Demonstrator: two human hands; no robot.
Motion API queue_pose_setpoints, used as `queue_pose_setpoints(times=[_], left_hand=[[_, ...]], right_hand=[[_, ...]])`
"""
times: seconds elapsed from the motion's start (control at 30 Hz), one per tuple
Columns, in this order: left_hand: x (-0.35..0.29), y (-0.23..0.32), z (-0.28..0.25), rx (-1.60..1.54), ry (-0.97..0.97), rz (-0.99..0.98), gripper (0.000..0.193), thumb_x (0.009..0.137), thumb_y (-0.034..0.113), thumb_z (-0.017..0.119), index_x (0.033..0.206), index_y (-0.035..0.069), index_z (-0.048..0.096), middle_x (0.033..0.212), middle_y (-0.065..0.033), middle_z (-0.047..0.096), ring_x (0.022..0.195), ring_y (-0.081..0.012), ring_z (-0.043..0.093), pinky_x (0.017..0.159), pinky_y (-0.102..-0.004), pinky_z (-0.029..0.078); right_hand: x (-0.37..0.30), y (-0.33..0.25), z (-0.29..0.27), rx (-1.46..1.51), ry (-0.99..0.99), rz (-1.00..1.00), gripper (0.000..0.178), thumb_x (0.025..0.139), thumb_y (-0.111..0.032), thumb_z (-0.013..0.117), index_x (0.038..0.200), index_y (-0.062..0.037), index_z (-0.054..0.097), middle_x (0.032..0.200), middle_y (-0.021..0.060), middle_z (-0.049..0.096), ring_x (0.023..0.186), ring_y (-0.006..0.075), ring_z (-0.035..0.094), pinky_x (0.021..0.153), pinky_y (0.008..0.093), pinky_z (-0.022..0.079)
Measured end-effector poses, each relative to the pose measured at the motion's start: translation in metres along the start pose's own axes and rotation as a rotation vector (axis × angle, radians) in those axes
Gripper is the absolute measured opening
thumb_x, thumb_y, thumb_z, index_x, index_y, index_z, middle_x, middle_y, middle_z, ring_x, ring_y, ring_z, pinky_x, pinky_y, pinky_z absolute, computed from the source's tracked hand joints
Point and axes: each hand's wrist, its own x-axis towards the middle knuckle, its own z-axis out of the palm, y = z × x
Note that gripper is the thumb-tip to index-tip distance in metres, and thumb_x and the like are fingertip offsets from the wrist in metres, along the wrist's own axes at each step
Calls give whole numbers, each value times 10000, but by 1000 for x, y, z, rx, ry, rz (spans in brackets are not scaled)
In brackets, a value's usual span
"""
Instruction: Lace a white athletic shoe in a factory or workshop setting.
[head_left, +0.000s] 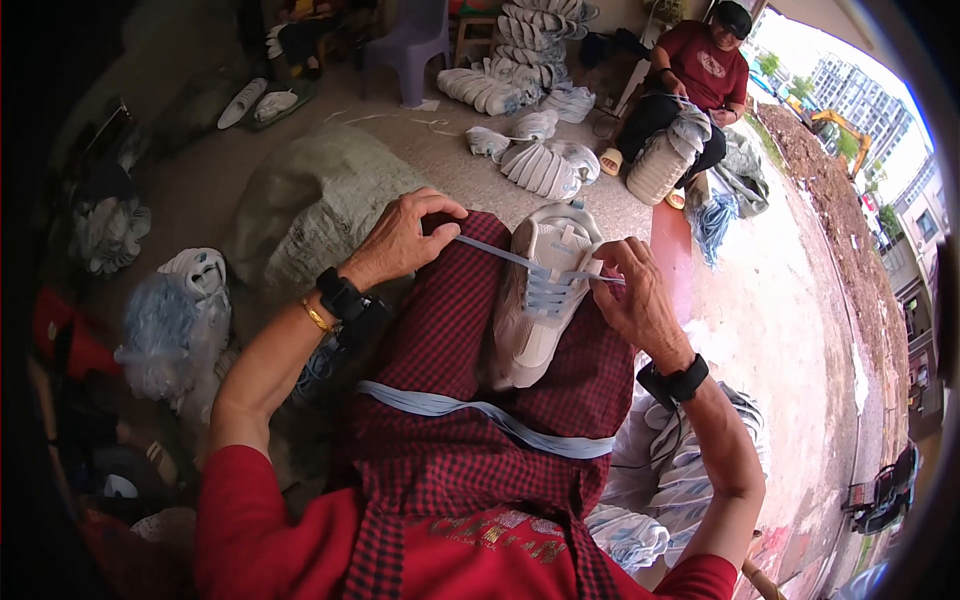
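A white sneaker (540, 345) rests between my knees on a red and black checked apron (440, 330), its toe pointing toward me. Light blue lace crosses its lower eyelets in several rows. My left hand (400, 237) pinches one end of the shoelace (492, 249), drawn out to the left of the shoe. On the right side, my right hand (637, 298) grips the other lace end close to the shoe's edge. A bundle of light blue laces (480, 408) lies across my lap.
Stacked white shoes (690, 490) lie by my right side. A large grey-green sack (320, 190) stands ahead to the left, near a bag of blue laces (160, 335). A person (700, 75) sits at the far right with shoes. Behind are more shoe rows (540, 170) and a purple chair (408, 50).
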Motion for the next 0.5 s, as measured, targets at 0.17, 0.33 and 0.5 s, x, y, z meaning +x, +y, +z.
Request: queue_pose_setpoints(times=[0.17, 0.33, 0.5], left_hand=[[7, 29, 38, 151, 66, 286, 117, 823, 156, 705, 861, 53, 667, 963, -70, 664, 934, -243, 605, 893, -401, 427], [17, 27, 53, 103, -24, 302, 127, 844, 133, 684, 837, 22, 622, 860, -85, 618, 840, -267, 599, 793, -411, 448], [26, 30, 60, -17, -128, 269, 148, 905, 109, 638, 863, -2, 549, 787, -138, 602, 756, -309, 619, 707, -401, 476]], right_hand=[[-12, 10, 8, 68, -162, 144, 144, 838, -63, 648, 946, -7, 570, 851, 182, 628, 792, 385, 635, 707, 435, 510], [-15, 12, -7, 71, -203, 167, 98, 884, -71, 663, 904, 6, 607, 782, 165, 651, 738, 344, 664, 679, 395, 518], [-40, 40, -27, -70, -51, 22, 69, 894, -77, 634, 943, -28, 633, 813, 138, 645, 753, 337, 656, 663, 422, 514]])
